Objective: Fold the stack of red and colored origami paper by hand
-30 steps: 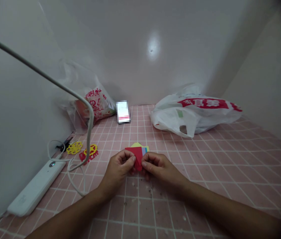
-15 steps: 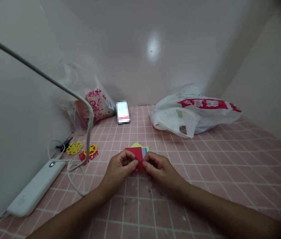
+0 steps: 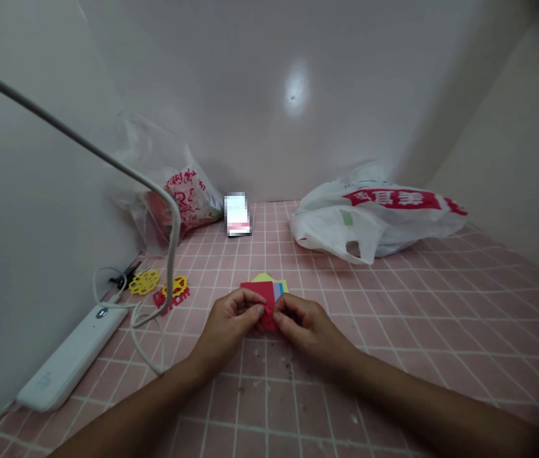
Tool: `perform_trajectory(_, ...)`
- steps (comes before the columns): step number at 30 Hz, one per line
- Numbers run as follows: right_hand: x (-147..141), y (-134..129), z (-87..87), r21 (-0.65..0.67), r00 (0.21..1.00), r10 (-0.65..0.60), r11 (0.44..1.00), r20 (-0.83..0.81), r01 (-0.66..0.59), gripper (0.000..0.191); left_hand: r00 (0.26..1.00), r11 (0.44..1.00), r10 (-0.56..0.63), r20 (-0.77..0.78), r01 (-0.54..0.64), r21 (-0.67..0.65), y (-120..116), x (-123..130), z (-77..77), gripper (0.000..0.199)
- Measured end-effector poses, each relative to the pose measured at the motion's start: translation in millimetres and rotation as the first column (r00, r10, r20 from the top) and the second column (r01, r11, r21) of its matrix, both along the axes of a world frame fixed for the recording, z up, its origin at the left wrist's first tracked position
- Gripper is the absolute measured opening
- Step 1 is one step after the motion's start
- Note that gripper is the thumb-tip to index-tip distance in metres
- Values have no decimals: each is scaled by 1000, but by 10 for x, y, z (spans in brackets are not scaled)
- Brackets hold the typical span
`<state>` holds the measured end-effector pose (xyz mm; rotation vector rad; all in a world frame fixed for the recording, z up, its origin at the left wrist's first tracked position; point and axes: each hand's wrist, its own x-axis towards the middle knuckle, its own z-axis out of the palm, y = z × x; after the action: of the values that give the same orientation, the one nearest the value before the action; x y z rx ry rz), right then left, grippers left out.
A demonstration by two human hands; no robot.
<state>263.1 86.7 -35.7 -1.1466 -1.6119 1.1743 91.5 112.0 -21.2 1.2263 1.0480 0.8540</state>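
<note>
My left hand (image 3: 238,312) and my right hand (image 3: 303,319) face each other at the middle of the table. Both have thumb and forefinger pinched on red paper (image 3: 269,317), close together with a small gap between the fingertips. Directly behind the fingers lies a small stack of coloured paper (image 3: 265,277), with red uppermost and yellow, purple and blue edges peeking out. Whether the pinched paper is a separate piece or part of the top red sheet, I cannot tell. The fingers hide its lower edges.
A white power strip (image 3: 73,359) with a looping cable (image 3: 174,254) lies left. Near it are yellow (image 3: 144,282) and red (image 3: 172,299) cut-out plastic pieces. Behind stand a clear bag (image 3: 188,197), a phone (image 3: 237,214) with blurred screen and a white plastic bag (image 3: 374,216). Walls enclose the pink tiled table.
My fingertips have shifted very slightly on the red paper, both hands keeping their pinch. The whole view has moved a few pixels; the other things stay in place.
</note>
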Motion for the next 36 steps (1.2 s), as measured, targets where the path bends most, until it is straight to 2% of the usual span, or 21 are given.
perform_trajectory(6,-9,0,-44,27,999,-42,999,32,41,17,999,999,-32,3,32,12,4,6,0,23)
perform_trajectory(12,-19,-14,-51,33,998,-47,998,35,46,19,999,999,28,31,-29,37,6,36,-28,24)
perform_trajectory(18,-24,-46,-19,-139,965,18,989,-262,-56,29,991,994,63,120,-73,84,-4,23,33,21)
perform_trajectory(20,-30,-49,-10,-162,950,24,984,-311,-78,29,985,987,97,145,-114,113,-12,22,47,21)
perform_trajectory(23,-39,-44,1,-145,959,36,986,-282,-79,25,978,979,125,167,-149,138,-17,27,37,19)
perform_trajectory(29,-30,-24,-8,-121,971,11,992,-237,-41,20,972,982,143,184,-163,97,-7,34,-8,21)
perform_trajectory(33,-40,-22,-37,-175,962,21,982,-273,-71,20,970,980,156,186,-176,96,-14,39,-25,24)
perform_trajectory(36,-65,-23,-54,-208,959,8,976,-284,-69,20,977,973,163,138,-182,143,-43,51,-36,22)
